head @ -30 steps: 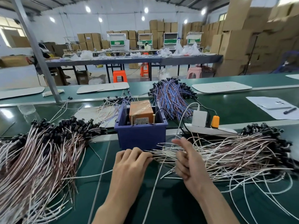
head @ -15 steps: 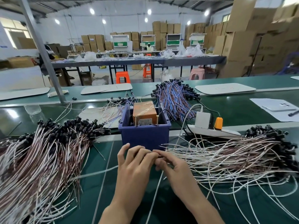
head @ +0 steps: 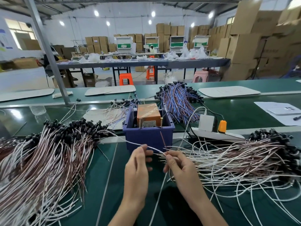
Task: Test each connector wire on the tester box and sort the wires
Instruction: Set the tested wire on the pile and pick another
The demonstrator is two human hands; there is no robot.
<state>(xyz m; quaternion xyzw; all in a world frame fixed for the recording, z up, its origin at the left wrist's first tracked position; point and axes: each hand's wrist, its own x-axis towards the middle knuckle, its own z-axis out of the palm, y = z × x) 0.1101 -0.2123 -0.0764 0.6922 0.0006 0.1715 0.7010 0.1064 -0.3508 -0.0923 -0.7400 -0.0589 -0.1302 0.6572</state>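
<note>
Pinching one thin wire (head: pixel 135 143), the left hand (head: pixel 136 163) and right hand (head: pixel 180 168) hover over the counter (head: pixel 97 176). Both hands sit between the left heap (head: pixel 48 152) of wires at nine o'clock and the right heap (head: pixel 236 157) at three. At twelve o'clock, a blue bin (head: pixel 148 137) holds the orange tester box (head: pixel 148 114), with blue wires (head: pixel 177 101) at one o'clock behind.

Two bare hands show in the lower middle of the frame: the left hand (head: pixel 136 167) and, to its right, the right hand (head: pixel 180 168). The fingers are slender, and nail detail is too blurred to tell. The left forearm (head: pixel 127 209) and right forearm (head: pixel 206 209) are bare down to the bottom edge
</note>
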